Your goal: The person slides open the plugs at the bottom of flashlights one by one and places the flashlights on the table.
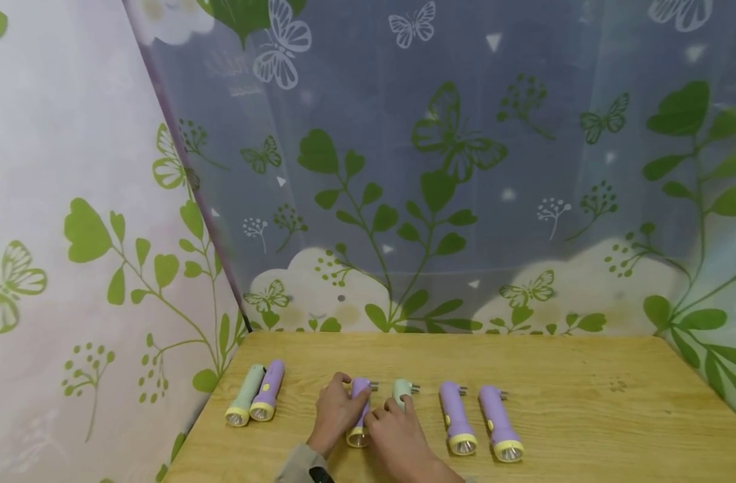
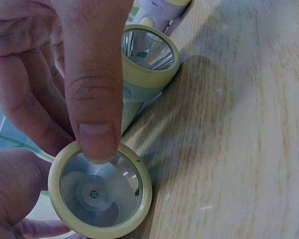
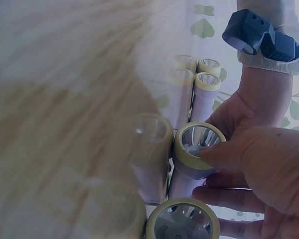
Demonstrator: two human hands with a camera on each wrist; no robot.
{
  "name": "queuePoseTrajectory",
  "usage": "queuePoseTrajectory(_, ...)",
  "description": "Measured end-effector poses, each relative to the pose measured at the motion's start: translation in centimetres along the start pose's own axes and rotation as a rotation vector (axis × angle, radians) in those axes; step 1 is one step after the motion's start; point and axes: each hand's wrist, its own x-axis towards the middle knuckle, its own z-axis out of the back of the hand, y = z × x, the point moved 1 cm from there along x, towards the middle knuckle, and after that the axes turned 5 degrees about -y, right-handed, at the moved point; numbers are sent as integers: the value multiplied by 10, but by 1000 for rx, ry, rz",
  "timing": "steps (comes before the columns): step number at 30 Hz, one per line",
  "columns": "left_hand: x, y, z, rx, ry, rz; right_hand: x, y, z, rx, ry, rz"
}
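Observation:
A purple flashlight (image 1: pixel 359 388) with a yellow-rimmed lens lies near the middle of the table, lens towards me, metal plug prongs at its far end. My left hand (image 1: pixel 337 410) grips its body from the left, thumb over the top. From the right, my right hand (image 1: pixel 400 436) pinches its head. In the left wrist view the right thumb (image 2: pixel 94 99) lies over the yellow rim (image 2: pixel 144 184). A green flashlight (image 1: pixel 400 388) lies just right of it, its lens end hidden behind my right hand in the head view.
Two purple flashlights (image 1: pixel 455 409) lie to the right, lenses towards me. At the left, a green flashlight (image 1: pixel 247 392) and a purple one (image 1: pixel 271 386) lie side by side. The wooden table (image 1: pixel 585 376) meets a patterned curtain (image 1: pixel 368 221) behind.

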Motion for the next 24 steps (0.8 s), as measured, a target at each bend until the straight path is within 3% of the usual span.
queuePoseTrajectory(9, -1, -2, -1, -7, 30, 5, -2, -2, 2, 8, -23, -5)
queuePoseTrajectory(16, -2, -1, 0, -23, 32, -23, 1, -4, 3, 74, 61, -35)
queuePoseTrajectory(24, -1, 1, 1, -3, 50, -31, 0, -5, 5, 89, 72, -39)
